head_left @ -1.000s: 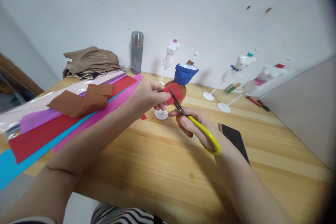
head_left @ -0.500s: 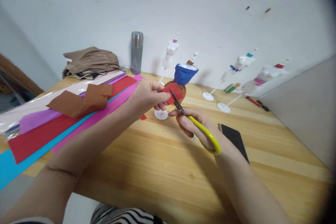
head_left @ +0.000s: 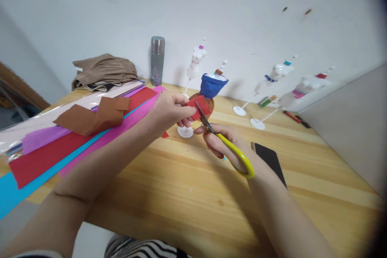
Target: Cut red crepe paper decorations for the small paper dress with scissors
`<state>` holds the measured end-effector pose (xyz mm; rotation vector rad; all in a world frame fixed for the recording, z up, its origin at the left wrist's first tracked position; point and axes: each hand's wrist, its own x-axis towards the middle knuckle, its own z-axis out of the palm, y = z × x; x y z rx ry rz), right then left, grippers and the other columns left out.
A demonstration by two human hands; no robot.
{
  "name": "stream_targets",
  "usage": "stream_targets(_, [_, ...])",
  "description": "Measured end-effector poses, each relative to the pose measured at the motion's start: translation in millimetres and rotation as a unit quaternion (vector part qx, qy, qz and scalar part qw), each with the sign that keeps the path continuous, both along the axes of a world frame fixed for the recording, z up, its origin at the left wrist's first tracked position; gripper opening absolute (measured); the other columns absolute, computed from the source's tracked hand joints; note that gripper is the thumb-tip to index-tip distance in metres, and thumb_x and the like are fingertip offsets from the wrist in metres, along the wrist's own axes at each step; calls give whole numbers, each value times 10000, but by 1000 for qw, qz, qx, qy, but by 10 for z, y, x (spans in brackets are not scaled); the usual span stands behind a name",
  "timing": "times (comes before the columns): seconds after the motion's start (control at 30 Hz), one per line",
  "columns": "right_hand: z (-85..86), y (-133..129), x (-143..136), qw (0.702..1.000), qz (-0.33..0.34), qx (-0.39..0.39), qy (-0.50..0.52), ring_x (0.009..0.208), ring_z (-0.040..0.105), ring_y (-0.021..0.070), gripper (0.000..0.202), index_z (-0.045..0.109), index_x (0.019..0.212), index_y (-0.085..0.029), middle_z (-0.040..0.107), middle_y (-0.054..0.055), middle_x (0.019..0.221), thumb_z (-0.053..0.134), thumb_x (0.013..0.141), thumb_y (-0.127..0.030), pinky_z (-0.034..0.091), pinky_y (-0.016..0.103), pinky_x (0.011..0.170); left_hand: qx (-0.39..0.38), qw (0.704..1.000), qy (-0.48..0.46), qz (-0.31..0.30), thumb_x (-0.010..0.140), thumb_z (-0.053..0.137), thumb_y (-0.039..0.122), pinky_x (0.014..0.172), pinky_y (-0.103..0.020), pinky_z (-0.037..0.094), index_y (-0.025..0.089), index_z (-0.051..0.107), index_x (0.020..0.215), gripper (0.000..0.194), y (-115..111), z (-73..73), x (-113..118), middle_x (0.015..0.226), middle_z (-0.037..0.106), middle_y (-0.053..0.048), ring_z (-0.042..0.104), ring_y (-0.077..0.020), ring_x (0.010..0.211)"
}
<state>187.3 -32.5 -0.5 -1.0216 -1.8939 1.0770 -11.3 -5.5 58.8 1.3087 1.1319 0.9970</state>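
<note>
Right in front of me at the table (head_left: 169,193), the right hand (head_left: 232,142) has thumb and fingers wrapped round yellow-handled scissors (head_left: 209,126). And here's the left hand (head_left: 169,109) — fingertips pinched narrow on a red piece (head_left: 203,102), up off the table, roughly midway between its front and back edges, a blade lying across it. I'd call this the snipping step. As I judge it, the next move calls for a firm pinch, a gentle squeeze and fingertips clear of the cutting line. The second blade is hidden, so I can't tell how far the scissors gape; a brownish patch under the right fingers is unclear too. Just behind, the red piece masks part of a brown wrap (head_left: 210,101) on a blue-clad dress form (head_left: 214,85). Farther off — toward the table's back edge — stands a bottle (head_left: 157,61), and pale dress forms (head_left: 196,62) fade against the wall (head_left: 127,20).
</note>
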Motion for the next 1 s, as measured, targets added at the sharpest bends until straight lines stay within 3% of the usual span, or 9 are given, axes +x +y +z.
stream_targets(0.33, [126, -48, -33, 1000, -6, -17, -10, 689, 559, 195, 515, 706, 877, -195, 532, 11, 681, 641, 895, -705, 458, 326, 624, 2, 1000, 6, 2, 792, 644, 0, 449, -149, 459, 123, 641, 542, 278, 10, -20, 2, 447, 630, 7, 577, -75, 411])
stream_targets(0.6, [117, -48, -26, 1000, -11, -24, -14, 632, 516, 171, 484, 720, 911, -197, 502, -8, 661, 641, 899, -674, 416, 311, 572, 1, 1000, 6, 3, 796, 643, -5, 445, -149, 459, 124, 640, 538, 289, 3, -6, 3, 437, 625, 9, 572, -72, 405])
stream_targets(1.0, [129, -57, -31, 999, -20, -27, -10, 673, 573, 185, 423, 744, 913, -186, 535, -2, 652, 670, 897, -602, 448, 312, 588, 9, 1000, -2, -6, 776, 656, 22, 449, -157, 467, 128, 650, 542, 257, 24, -50, -13, 452, 640, 0, 584, -82, 418])
